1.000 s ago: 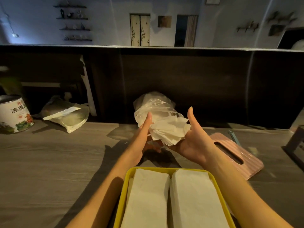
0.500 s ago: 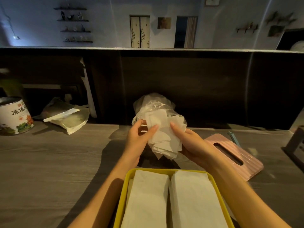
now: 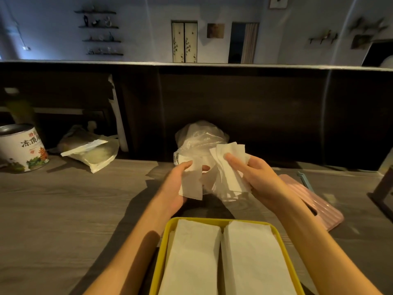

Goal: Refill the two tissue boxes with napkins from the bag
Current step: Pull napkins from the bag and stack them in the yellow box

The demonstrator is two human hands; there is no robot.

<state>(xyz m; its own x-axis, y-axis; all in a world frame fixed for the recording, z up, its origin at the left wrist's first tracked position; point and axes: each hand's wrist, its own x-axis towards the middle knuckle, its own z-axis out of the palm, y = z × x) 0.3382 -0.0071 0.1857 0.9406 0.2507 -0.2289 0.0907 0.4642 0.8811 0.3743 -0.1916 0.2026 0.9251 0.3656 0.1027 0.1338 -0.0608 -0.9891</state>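
Two hands work above the table [image 3: 63,209], just in front of the clear plastic bag [image 3: 200,137] that stands near the dark back panel. The left hand [image 3: 176,188] holds a small fold of napkins [image 3: 191,184], thumb on top and fingers curled beneath. The right hand [image 3: 259,179] grips a thicker, fanned bunch [image 3: 229,167], its thumb lying across the sheets. The two bundles sit close together with a narrow gap between them, and the bag's crumpled mouth touches the upper edge of the left bundle.

Nearest the camera, the yellow box [image 3: 163,252] is open and holds two stacks of napkins [image 3: 212,262] side by side, filling it from wall to wall. The pink box [image 3: 327,211] lies flat to the right, partly hidden behind the right forearm; its slot is mostly covered, so its contents cannot be told.

At the far left stands a tin [image 3: 21,150] printed with Chinese characters, and beside it lies a pale pouch [image 3: 95,154] with a white strip across its top.
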